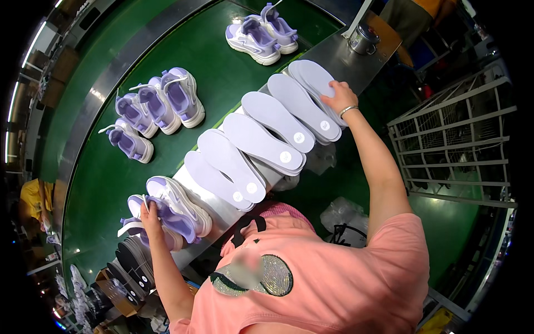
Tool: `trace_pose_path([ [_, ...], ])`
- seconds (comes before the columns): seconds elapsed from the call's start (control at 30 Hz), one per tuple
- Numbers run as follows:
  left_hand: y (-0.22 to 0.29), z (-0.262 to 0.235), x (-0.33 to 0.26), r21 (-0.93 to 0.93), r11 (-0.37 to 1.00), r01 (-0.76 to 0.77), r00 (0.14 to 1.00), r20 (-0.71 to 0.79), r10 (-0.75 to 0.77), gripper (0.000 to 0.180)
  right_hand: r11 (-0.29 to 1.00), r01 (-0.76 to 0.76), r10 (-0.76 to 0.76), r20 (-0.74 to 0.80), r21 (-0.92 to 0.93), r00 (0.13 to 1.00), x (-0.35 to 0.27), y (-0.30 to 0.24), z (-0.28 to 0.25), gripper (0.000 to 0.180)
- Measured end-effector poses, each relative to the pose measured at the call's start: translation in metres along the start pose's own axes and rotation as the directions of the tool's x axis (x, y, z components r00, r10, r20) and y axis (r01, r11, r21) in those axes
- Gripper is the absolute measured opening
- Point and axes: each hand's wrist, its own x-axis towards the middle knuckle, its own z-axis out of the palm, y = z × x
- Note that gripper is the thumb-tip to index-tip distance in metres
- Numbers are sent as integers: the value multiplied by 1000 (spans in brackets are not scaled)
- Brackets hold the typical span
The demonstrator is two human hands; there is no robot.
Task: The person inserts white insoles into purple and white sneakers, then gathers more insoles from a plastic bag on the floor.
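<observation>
My left hand (151,218) is closed on the tongue area of a lavender-and-white sneaker (177,221) at the near left edge of the metal ledge. Another sneaker (181,195) of the same kind stands right beside it. My right hand (340,98), with a bracelet at the wrist, reaches out to the far right and grips the edge of the top insole (312,77) in the last pile. Between my hands, several piles of pale lavender insoles (266,142) lie in a row along the ledge, each with a white round mark at the heel.
On the green conveyor belt (214,83) stand several more lavender sneakers (179,100), and a pair (258,34) farther off. A metal cup (364,39) sits at the ledge's far end. Dark insoles (133,261) fill a box at lower left. A white wire rack (453,145) stands right.
</observation>
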Motion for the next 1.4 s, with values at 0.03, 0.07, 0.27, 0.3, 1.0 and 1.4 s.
trace_pose_path([
  [0.03,4,3,-1,-3,1000,2,1000,-2,-2,11,999,26,-26,2,-18,1000,1,4,3,50],
  [0.07,7,6,-1,-7,1000,4,1000,-6,-4,11,998,54,-54,4,-35,999,2,7,4,50],
  [0.27,11,17,0,83,996,-13,999,-41,16,10,984,157,-148,-110,83,983,30,23,26,50],
  [0.3,18,21,-1,94,996,6,1000,-30,-4,11,975,222,-220,-132,2,967,33,28,32,49],
  [1.0,0,15,-1,-73,997,-1,1000,-2,1,24,762,464,-608,255,451,752,-173,-160,53,43],
  [1.4,0,20,0,-161,986,-35,999,19,39,22,886,367,-275,-314,284,909,2,24,-11,39],
])
